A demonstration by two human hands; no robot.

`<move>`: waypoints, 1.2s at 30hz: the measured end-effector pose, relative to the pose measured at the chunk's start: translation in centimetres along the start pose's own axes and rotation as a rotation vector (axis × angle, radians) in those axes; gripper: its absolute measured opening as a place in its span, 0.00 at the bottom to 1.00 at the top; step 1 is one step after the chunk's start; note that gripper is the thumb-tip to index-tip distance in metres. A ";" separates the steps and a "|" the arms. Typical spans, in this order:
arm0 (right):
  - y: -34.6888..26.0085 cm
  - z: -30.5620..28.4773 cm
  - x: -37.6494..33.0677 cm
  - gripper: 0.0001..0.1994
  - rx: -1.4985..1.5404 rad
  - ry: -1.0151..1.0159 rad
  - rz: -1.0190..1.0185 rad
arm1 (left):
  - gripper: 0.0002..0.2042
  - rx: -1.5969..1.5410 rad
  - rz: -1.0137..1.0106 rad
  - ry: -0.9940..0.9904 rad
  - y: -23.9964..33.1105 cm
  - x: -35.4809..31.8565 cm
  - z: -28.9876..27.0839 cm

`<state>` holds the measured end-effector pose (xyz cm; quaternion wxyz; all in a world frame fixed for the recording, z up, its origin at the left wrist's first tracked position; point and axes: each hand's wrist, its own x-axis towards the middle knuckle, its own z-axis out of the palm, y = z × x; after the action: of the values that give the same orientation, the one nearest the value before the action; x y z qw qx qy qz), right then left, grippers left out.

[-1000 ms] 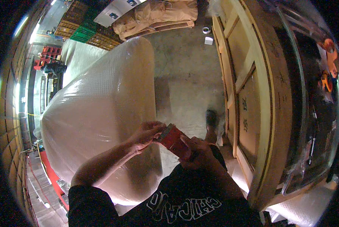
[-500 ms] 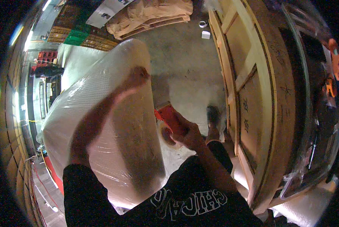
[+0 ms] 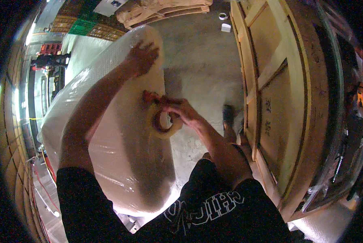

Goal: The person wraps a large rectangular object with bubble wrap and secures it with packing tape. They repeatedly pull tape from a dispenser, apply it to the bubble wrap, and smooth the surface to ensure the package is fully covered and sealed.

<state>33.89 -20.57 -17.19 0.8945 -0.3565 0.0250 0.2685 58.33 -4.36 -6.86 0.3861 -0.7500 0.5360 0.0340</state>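
Head view: taping seems in hand, firm pressing called for, with the left hand [image 3: 143, 58] spread over the bubble-wrapped bundle [image 3: 120, 150], at whose right edge a blurred tape dispenser [image 3: 151, 97] is apparently gripped by the right hand [image 3: 183, 110].

Two hands, a left hand [image 3: 143, 60] and a right hand [image 3: 184, 111], join one tape dispenser [image 3: 151, 97], one plastic-wrapped bundle [image 3: 129, 135], one white ring [image 3: 223, 19] and one white block [image 3: 225, 28].
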 end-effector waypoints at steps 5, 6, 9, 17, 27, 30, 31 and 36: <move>-1.7 1.5 -3.8 0.27 0.070 -0.051 0.110 | 0.18 -0.099 0.045 -0.114 4.3 -5.8 -1.0; -0.2 1.2 -5.5 0.28 0.082 -0.064 0.102 | 0.18 -0.103 0.137 -0.192 4.8 -5.8 -2.5; 4.0 1.1 -10.1 0.33 0.071 -0.180 0.048 | 0.19 -0.072 0.241 -0.505 9.9 -7.1 -9.7; 15.0 6.7 -25.3 0.33 -0.105 -0.248 0.161 | 0.15 -0.274 0.266 -0.734 28.9 -21.2 -20.7; 20.0 13.1 -39.8 0.34 -0.250 -0.286 0.372 | 0.22 -0.498 0.256 -0.602 37.3 -30.4 -26.0; 20.5 15.0 -39.9 0.34 -0.266 -0.287 0.473 | 0.25 -0.415 0.372 -0.667 40.9 -32.4 -27.4; 20.7 16.0 -39.6 0.34 -0.235 -0.271 0.524 | 0.27 -0.417 0.222 -0.464 44.7 -36.1 -23.2; 24.7 18.2 -35.8 0.30 -0.275 -0.308 0.164 | 0.31 -2.368 -0.995 -0.593 44.1 -37.1 -24.9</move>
<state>-11.70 -10.48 -10.62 0.8060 -0.4265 -0.1199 0.3925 -3.01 3.54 3.85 -0.4265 -0.7118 -0.2536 0.4971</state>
